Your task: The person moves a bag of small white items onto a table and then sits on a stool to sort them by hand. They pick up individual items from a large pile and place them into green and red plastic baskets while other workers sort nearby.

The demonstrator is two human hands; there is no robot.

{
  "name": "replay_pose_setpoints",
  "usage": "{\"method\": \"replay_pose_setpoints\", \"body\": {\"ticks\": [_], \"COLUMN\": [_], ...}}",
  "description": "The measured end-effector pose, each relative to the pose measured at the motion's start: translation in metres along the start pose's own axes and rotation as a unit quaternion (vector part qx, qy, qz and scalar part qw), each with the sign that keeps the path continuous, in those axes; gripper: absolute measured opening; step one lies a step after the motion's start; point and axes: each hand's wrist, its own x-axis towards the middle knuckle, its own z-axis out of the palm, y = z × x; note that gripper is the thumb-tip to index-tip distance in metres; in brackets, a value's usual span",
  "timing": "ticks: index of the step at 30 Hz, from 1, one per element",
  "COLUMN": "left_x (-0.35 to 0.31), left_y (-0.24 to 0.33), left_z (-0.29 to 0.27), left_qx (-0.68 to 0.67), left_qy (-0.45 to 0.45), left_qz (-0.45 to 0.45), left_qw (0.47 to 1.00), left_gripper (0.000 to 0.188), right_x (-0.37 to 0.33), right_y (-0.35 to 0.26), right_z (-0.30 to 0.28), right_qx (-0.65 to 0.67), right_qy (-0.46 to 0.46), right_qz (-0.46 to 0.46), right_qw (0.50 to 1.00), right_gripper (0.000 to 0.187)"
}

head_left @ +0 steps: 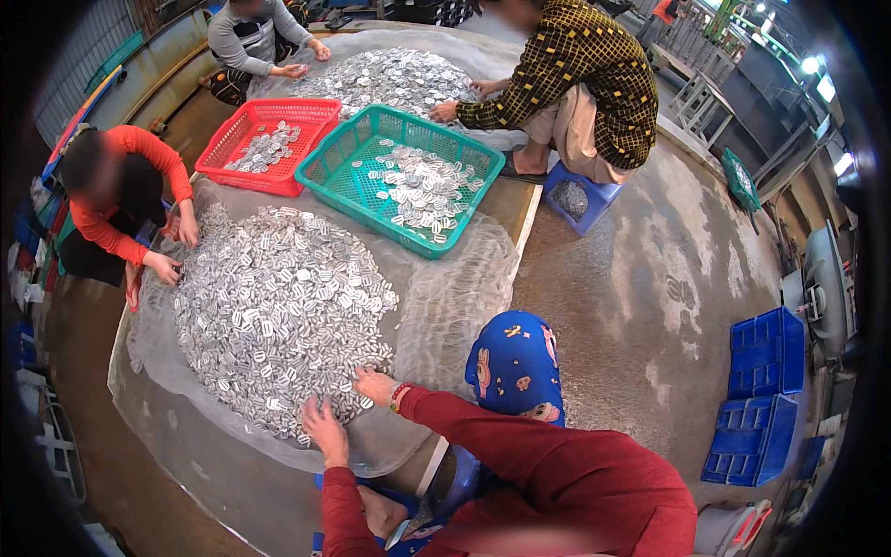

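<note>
A wide heap of small silvery slotted pieces (278,306), like small metal buckles, is spread on a translucent mesh sheet (455,288). My left hand (325,433) is at the near edge of the heap, its fingers spread and nothing visible in them. Just to its right and a little farther off, my right hand (375,385) reaches to the heap's right edge with fingers stretched toward the pieces. It looks open, though its fingertips are small in view. Beyond the heap stand a green basket (320,181) and a red basket (215,153), both partly filled with similar pieces.
A person in orange (139,153) works at the heap's left side. Two others, in grey (246,42) and a patterned shirt (575,84), handle a second heap (399,79) at the back. A blue stool (603,200) and blue crates (766,357) stand to the right.
</note>
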Motion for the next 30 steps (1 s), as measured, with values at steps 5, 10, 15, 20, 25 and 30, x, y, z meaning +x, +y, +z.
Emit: {"method": "replay_pose_setpoints", "body": {"ticks": [5, 10, 15, 20, 25, 30], "left_x": [0.007, 0.027, 0.023, 0.003, -0.002, 0.009], "left_y": [0.022, -0.014, -0.040, -0.002, 0.027, 0.007], "left_z": [0.020, 0.023, -0.002, -0.010, 0.022, 0.041], "left_qx": [-0.142, -0.022, 0.094, 0.011, -0.019, -0.112], "left_qy": [-0.102, -0.116, -0.039, -0.041, -0.049, -0.056], "left_qz": [0.117, 0.143, 0.068, -0.211, -0.449, -0.439], "left_qw": [0.977, 0.983, 0.992, 0.977, 0.892, 0.890], "left_gripper": [0.043, 0.037, 0.040, 0.087, 0.102, 0.100], "right_x": [0.007, 0.019, 0.053, 0.047, 0.035, 0.043], "right_y": [0.000, -0.013, -0.013, -0.010, -0.021, -0.033], "right_z": [0.012, -0.011, -0.059, -0.032, 0.010, 0.015], "right_qx": [0.101, 0.312, 0.107, -0.004, -0.008, -0.025], "right_qy": [0.026, 0.121, 0.093, 0.057, -0.018, -0.036], "right_qz": [0.055, 0.137, 0.078, 0.075, 0.060, 0.085], "right_qw": [0.993, 0.932, 0.987, 0.996, 0.998, 0.995], "right_gripper": [0.023, 0.042, 0.044, 0.036, 0.037, 0.043]}}
